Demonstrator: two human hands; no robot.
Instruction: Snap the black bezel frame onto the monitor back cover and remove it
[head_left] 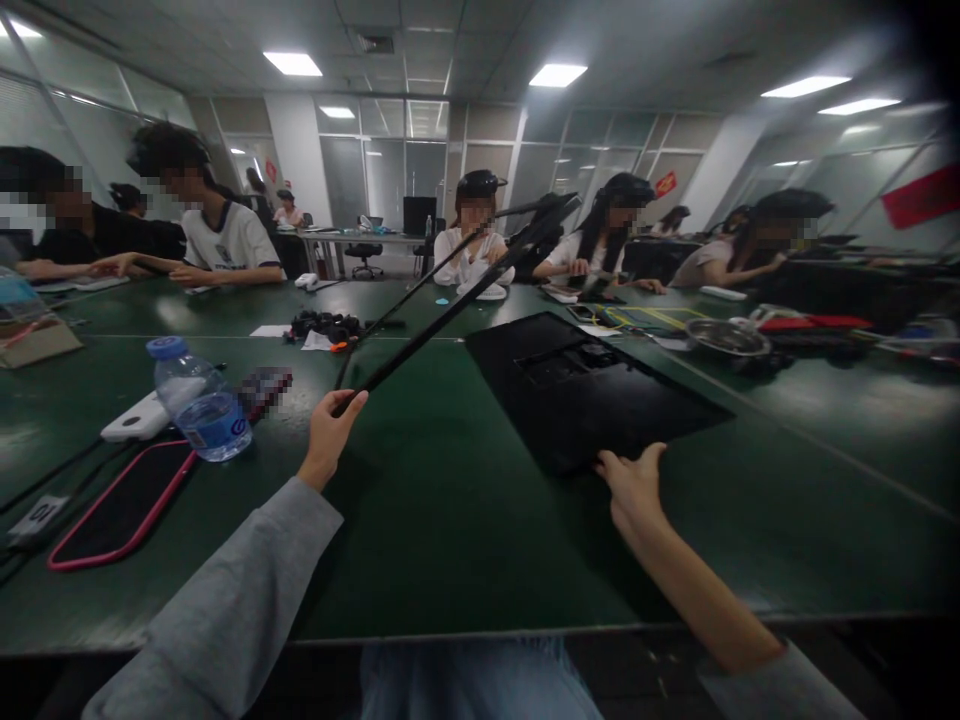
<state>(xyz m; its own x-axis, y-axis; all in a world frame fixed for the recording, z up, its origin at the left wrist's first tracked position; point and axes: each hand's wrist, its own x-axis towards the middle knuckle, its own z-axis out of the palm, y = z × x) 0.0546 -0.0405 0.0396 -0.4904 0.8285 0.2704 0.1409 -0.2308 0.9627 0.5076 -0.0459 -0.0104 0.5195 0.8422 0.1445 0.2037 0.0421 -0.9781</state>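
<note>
Black panel (592, 400) lies flat on the green table (442, 540) at 1 o'clock from the wearer, with its near corner well in from the table's front edge. Bare green tabletop runs between the two forearms up to the panel's left side, and more lies open to its right at 2 o'clock. Above the table, a thin black frame (431, 332) slants from 11 o'clock up toward 12, clear of the surface along its upper length.

At 10 o'clock a phone with a pink rim (124, 505), a white device (154, 408) and a tilted water bottle (210, 420) crowd the space left of the frame. Small black parts (326, 325) sit farther out at 11, and a metal bowl (727, 340) stands beyond the panel at 2. Across the table at 12, a seated person (472, 240) appears behind the frame.

The left hand (330, 430), at 11, is closed with thumb and fingers round the frame's lower end. The right hand (630, 480), at 1, is spread, thumb well apart from the fingers, meeting the panel's near edge; whether any fingertips curl beneath it, I cannot tell.
</note>
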